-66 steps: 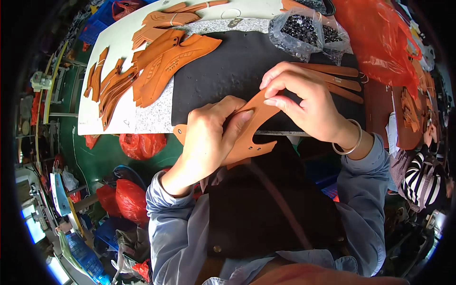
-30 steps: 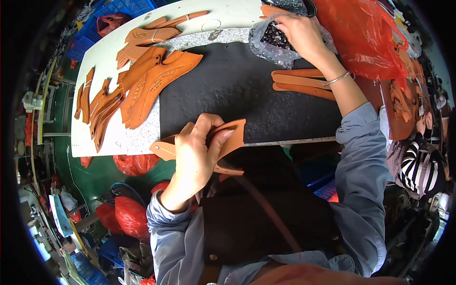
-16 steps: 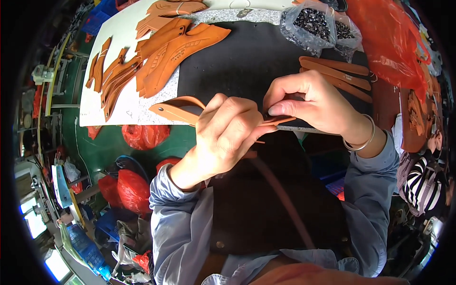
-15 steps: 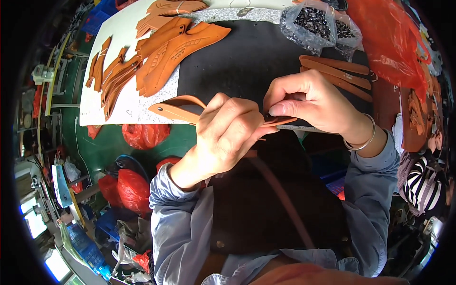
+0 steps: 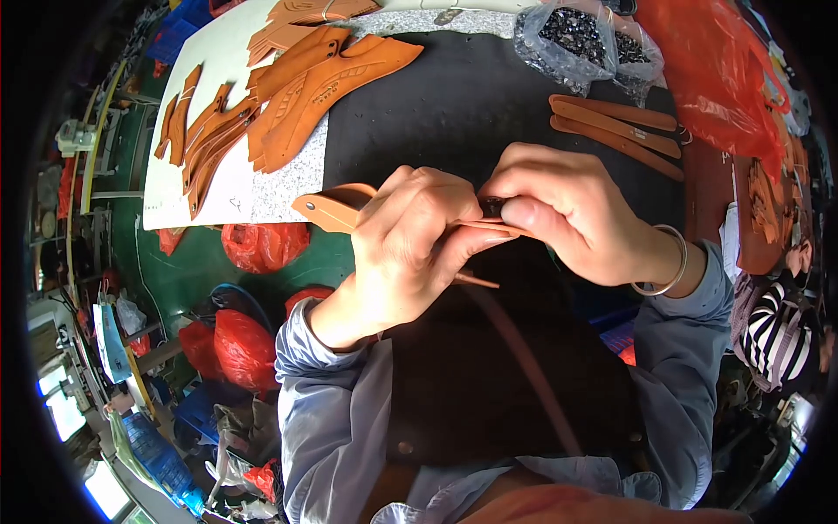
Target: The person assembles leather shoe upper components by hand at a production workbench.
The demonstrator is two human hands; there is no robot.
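Just over the near edge of the table, my left hand (image 5: 403, 240) is closed around a tan leather piece (image 5: 330, 212). One end of it sticks out to the left, curved over and with a small dark metal stud; a narrow end shows below the fingers. My right hand (image 5: 572, 214) meets the left one at the leather's right end. Its thumb and index finger pinch a small dark round fastener (image 5: 491, 208) against the leather edge. Fingers partly cover both the fastener and that edge.
A black mat (image 5: 436, 96) covers the table's middle. Stacked brown leather pieces (image 5: 301, 105) lie on the left, several leather strips (image 5: 615, 131) on the right. At the back right are a clear bag of small dark fasteners (image 5: 572, 44) and a red plastic bag (image 5: 716, 79).
The right thumb and index finger have closed in on the fastener, and the right hand has come slightly lower and nearer the left. The leather's left end has shifted to the right and tilted.
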